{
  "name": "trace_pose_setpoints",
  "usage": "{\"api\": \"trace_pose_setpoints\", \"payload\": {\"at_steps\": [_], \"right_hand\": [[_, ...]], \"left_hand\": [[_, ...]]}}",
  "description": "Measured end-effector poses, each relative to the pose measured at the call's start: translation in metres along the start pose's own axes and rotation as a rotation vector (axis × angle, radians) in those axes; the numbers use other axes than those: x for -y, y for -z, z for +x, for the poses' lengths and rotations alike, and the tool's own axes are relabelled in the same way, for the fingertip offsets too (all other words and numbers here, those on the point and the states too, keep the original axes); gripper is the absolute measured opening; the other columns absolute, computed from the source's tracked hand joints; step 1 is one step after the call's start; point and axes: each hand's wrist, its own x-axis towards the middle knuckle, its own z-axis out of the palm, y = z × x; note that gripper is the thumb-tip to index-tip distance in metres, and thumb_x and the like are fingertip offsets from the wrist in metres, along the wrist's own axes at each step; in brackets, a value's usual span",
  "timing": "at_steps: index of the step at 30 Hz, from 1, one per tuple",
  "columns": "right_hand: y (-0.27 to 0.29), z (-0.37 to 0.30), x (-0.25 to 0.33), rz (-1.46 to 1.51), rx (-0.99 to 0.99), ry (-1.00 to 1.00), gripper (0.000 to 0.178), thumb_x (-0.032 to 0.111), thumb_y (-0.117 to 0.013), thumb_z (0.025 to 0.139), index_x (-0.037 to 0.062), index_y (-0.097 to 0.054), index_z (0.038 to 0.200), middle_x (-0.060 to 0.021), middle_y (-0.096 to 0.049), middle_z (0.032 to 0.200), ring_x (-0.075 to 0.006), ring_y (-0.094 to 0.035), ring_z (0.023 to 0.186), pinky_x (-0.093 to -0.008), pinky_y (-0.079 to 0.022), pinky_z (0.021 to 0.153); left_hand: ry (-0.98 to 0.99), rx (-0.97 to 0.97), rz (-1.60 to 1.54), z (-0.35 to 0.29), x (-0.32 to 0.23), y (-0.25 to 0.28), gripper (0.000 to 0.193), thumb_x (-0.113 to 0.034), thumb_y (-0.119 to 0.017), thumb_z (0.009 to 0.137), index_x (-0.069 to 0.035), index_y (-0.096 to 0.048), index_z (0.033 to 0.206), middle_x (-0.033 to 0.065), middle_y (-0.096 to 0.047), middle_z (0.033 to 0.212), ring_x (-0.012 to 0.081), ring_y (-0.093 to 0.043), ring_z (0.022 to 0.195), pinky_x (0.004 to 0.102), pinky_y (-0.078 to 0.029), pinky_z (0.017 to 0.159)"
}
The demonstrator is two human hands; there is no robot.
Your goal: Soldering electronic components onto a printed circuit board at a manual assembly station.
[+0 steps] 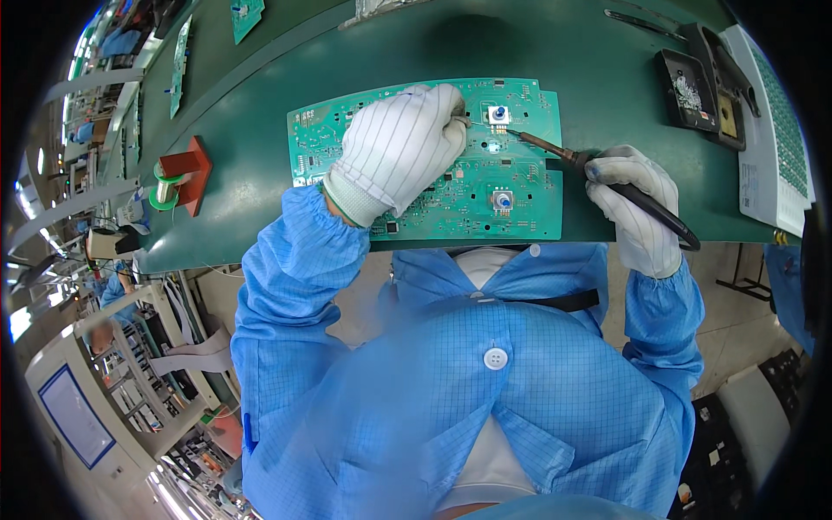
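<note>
A green circuit board panel (416, 217) lies on the green bench top. It carries two square white parts with blue centres: the upper knob part (498, 115) and the lower knob part (502, 201). My left hand (403, 143), in a white striped glove, is closed in a pinch over the board's upper middle. A thin strand of what looks like solder wire (478, 124) pokes out of its fingertips toward the upper part. My right hand (637, 195), gloved too, grips a soldering iron (637, 198) by its black handle. The iron's tip is at the pins just below the upper part.
A red stand (198, 176) with a wire spool (165, 192) is at the left. On the right are a black tray of small parts (689, 91), an iron holder with a sponge (730, 117), tweezers (646, 24) and a white box (763, 130). More boards (180, 68) lie far left.
</note>
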Motion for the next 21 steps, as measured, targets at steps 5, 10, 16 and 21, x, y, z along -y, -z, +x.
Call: {"api": "trace_pose_setpoints", "payload": {"at_steps": [5,10,16,21], "right_hand": [[0.0038,0.0013,0.0025,-0.039,0.052,-0.033,0.019,0.005,-0.072,0.080,0.0024,-0.068,0.098,-0.0126,-0.067,0.089,-0.0243,-0.064,0.078,-0.0341,-0.049,0.071],[0.0076,0.0042,0.0019,-0.145,0.096,0.035,0.020,0.006,-0.073,0.079,0.0035,-0.067,0.098,-0.0132,-0.070,0.095,-0.0313,-0.067,0.086,-0.0383,-0.051,0.078],[0.0054,0.0023,0.0005,-0.116,0.118,0.049,0.024,0.006,-0.073,0.078,0.0044,-0.067,0.101,-0.0137,-0.070,0.099,-0.0335,-0.068,0.091,-0.0415,-0.052,0.083],[0.0037,0.0022,-0.0018,-0.117,0.119,0.082,0.026,0.006,-0.074,0.076,0.0036,-0.068,0.101,-0.0140,-0.070,0.095,-0.0329,-0.068,0.090,-0.0412,-0.053,0.082]], "left_hand": [[-0.013,0.005,-0.026,0.0018,0.0027,-0.0002,0.010,-0.014,-0.060,0.086,-0.005,-0.057,0.088,0.0151,-0.063,0.071,0.0332,-0.065,0.065,0.0425,-0.053,0.058],[-0.018,0.003,-0.056,0.0050,0.0015,0.0000,0.011,-0.014,-0.061,0.086,-0.005,-0.057,0.089,0.0161,-0.062,0.071,0.0340,-0.064,0.067,0.0428,-0.053,0.060],[0.075,0.018,-0.079,0.0024,-0.0054,0.0006,0.008,-0.009,-0.060,0.083,-0.004,-0.055,0.088,0.0168,-0.058,0.070,0.0344,-0.063,0.066,0.0434,-0.052,0.060],[0.052,0.029,-0.103,0.0005,-0.0027,0.0016,0.007,-0.007,-0.058,0.083,-0.004,-0.055,0.089,0.0162,-0.059,0.072,0.0345,-0.063,0.066,0.0431,-0.052,0.061]]}}
